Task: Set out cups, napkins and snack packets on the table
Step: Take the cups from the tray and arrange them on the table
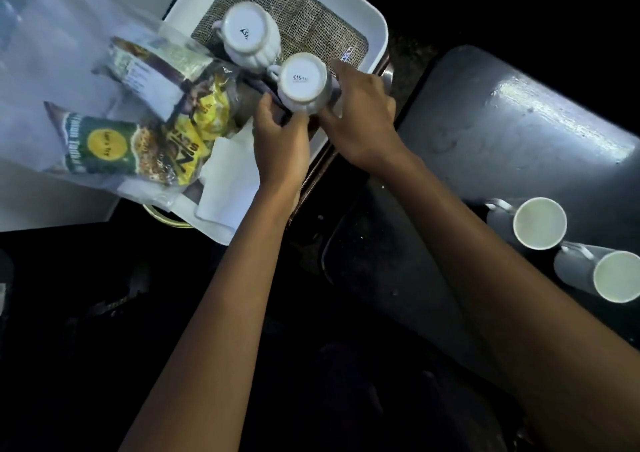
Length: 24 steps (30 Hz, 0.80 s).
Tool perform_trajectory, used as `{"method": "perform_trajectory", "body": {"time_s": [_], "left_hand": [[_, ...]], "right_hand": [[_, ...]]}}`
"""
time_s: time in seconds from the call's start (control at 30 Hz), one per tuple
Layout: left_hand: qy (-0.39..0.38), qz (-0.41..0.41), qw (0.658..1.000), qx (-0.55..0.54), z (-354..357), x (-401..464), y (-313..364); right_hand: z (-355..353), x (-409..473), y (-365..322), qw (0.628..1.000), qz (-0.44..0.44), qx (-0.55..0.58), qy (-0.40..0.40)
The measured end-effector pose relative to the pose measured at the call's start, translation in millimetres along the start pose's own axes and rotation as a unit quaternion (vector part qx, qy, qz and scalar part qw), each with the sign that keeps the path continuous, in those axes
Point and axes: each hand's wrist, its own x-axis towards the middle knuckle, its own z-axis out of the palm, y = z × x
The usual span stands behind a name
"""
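Observation:
Two white cups stand upside down on a white tray (375,29) lined with a woven mat. My left hand (280,140) and my right hand (360,116) both clasp the nearer cup (302,83) from its two sides. The farther cup (249,34) stands untouched behind it. Several snack packets lie at the tray's left end: a green and yellow one (100,143), a yellow one (207,116) and a clear one (156,67). White napkins (228,178) lie under them near my left wrist. Two more white cups (538,223) (616,275) rest on the dark table at the right.
A grey rounded surface (519,122) catches light at the right of the tray. A white surface (52,36) lies beyond the packets at the upper left. The floor area below is dark and hard to read.

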Motion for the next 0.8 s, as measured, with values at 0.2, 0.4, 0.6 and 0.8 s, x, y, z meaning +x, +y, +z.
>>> {"method": "perform_trajectory", "body": {"time_s": [0.2, 0.4, 0.6, 0.8], "left_hand": [[-0.002, -0.074, 0.996, -0.047, 5.4, 7.0, 4.8], [-0.012, -0.055, 0.995, -0.082, 7.1, -4.0, 10.6], [-0.021, -0.031, 0.991, -0.13, 11.9, -33.9, 14.7], [-0.023, -0.106, 0.981, -0.159, 24.1, -55.7, 10.0]], "right_hand": [[14.0, 9.3, 0.7, 0.999, 0.018, 0.003, -0.03], [-5.8, 4.6, -3.2, 0.992, 0.017, 0.124, -0.011], [-24.6, -24.8, 1.5, 0.931, 0.046, 0.361, 0.022], [-38.3, -54.9, 22.3, 0.879, 0.092, 0.46, 0.079]]}}
